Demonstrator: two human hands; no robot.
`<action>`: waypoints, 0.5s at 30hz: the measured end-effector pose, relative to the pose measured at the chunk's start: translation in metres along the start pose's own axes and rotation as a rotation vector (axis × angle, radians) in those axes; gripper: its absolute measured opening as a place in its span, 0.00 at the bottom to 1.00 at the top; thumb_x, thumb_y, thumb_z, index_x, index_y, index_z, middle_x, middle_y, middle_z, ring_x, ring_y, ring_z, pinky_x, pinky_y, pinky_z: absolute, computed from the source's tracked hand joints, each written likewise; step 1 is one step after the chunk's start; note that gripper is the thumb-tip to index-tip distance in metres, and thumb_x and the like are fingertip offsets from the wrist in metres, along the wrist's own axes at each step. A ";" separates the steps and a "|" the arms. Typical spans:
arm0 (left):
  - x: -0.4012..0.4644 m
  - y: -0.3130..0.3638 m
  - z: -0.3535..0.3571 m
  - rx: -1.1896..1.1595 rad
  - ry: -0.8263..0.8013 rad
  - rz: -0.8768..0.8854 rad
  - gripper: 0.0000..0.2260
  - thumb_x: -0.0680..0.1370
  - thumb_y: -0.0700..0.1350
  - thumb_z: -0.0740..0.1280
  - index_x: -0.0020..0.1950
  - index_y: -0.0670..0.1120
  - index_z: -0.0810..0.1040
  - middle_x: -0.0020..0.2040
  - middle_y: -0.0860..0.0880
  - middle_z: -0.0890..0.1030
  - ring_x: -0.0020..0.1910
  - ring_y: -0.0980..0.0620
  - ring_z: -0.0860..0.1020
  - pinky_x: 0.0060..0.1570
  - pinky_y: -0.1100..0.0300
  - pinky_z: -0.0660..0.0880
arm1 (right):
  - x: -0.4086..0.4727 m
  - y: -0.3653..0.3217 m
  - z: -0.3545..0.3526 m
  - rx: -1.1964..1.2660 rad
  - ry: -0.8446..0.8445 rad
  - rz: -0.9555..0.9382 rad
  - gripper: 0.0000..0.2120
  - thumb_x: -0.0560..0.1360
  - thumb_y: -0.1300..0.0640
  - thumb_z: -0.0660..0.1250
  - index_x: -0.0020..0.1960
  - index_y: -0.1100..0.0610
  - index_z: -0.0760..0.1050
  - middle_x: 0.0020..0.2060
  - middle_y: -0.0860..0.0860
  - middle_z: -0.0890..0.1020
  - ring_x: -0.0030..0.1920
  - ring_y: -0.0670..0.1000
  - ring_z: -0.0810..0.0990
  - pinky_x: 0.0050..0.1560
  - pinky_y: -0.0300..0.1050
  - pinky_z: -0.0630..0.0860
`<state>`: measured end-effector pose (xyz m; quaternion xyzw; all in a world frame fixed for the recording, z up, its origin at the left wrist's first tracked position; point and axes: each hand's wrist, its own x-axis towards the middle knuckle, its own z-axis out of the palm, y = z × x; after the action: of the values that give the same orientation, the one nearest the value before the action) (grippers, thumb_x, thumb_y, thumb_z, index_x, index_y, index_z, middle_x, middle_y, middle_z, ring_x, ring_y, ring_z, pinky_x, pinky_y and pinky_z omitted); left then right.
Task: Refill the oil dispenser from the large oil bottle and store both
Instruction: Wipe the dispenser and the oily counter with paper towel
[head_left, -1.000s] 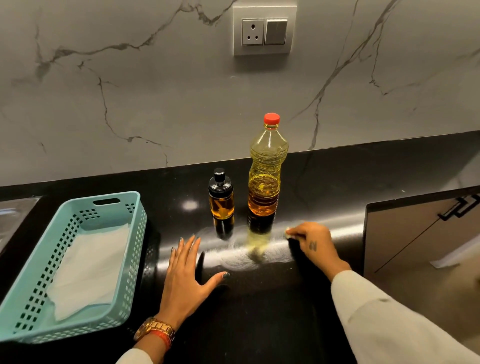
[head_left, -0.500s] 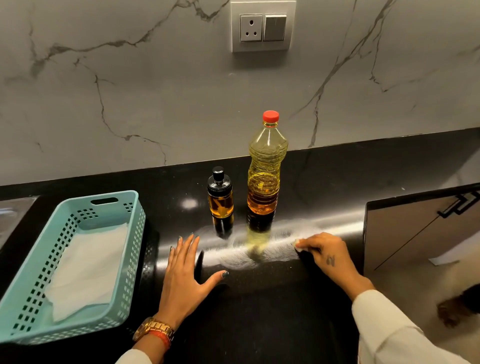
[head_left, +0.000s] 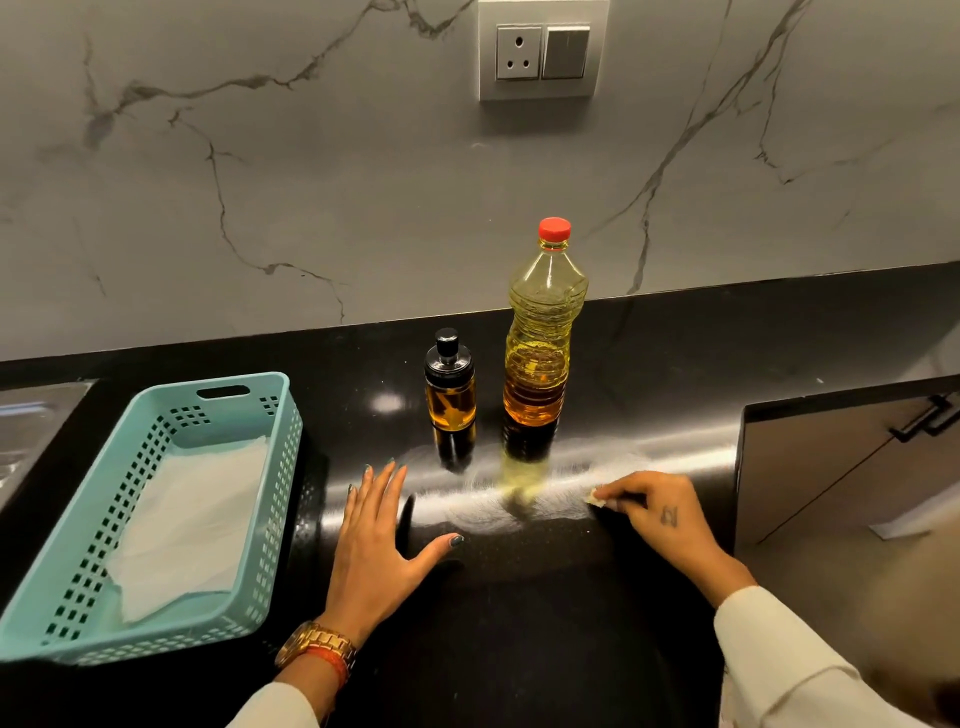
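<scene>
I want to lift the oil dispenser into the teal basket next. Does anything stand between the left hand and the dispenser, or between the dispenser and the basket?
Nothing visible does. The left hand lies flat on the counter just in front of the oil dispenser, with bare black counter between them. Bare counter also separates the dispenser from the teal basket, which holds only a white paper liner.
</scene>
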<state>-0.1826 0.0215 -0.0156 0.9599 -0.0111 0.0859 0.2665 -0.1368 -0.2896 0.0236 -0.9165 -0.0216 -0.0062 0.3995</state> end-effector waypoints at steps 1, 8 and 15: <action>0.000 0.000 0.000 0.001 -0.001 0.001 0.45 0.66 0.76 0.53 0.75 0.52 0.52 0.75 0.56 0.51 0.75 0.55 0.44 0.74 0.51 0.48 | -0.002 -0.005 -0.001 0.108 0.003 0.090 0.09 0.68 0.67 0.71 0.43 0.55 0.84 0.40 0.48 0.84 0.42 0.43 0.80 0.46 0.29 0.73; 0.000 0.000 -0.001 0.003 -0.003 0.004 0.46 0.65 0.77 0.51 0.75 0.52 0.52 0.75 0.56 0.51 0.75 0.54 0.44 0.74 0.50 0.49 | -0.002 -0.043 -0.011 1.200 -0.046 0.698 0.08 0.74 0.70 0.60 0.48 0.62 0.75 0.42 0.59 0.80 0.41 0.53 0.79 0.34 0.39 0.79; 0.001 -0.002 0.001 -0.001 -0.007 0.002 0.45 0.65 0.77 0.52 0.75 0.53 0.51 0.75 0.55 0.51 0.75 0.55 0.44 0.74 0.50 0.49 | -0.011 -0.051 -0.011 1.540 -0.123 0.786 0.17 0.69 0.61 0.64 0.56 0.66 0.73 0.46 0.63 0.80 0.39 0.56 0.83 0.31 0.39 0.80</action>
<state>-0.1814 0.0225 -0.0173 0.9601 -0.0132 0.0829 0.2666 -0.1503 -0.2637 0.0679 -0.3308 0.2768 0.1982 0.8801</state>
